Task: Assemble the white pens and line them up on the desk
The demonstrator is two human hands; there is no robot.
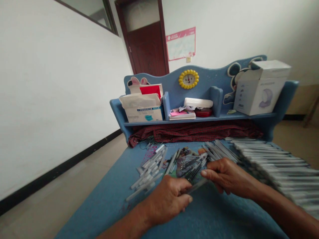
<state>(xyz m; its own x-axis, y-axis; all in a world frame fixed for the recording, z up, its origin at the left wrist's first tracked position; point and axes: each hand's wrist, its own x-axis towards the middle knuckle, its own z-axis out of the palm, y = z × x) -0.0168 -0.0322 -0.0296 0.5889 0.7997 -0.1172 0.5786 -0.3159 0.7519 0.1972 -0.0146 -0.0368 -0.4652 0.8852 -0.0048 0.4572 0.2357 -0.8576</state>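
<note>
My left hand [167, 198] and my right hand [229, 177] meet low over a blue desk [104, 202]. Both are closed on one thin grey pen [196, 186] that spans the gap between them. Just beyond my fingers lies a heap of dark pen parts [191, 163] on a printed sheet. A loose pile of pale pen barrels [149, 171] lies to the left of my left hand. To the right, a long row of grey pens [276, 162] runs along the desk towards me.
A blue shelf [199, 119] at the back carries a white carton [260, 88], paper packets [143, 105], a red tin [203, 112] and a yellow clock [188, 79]. Checked red cloth [194, 131] lies under it. White wall left, brown door [147, 46] behind.
</note>
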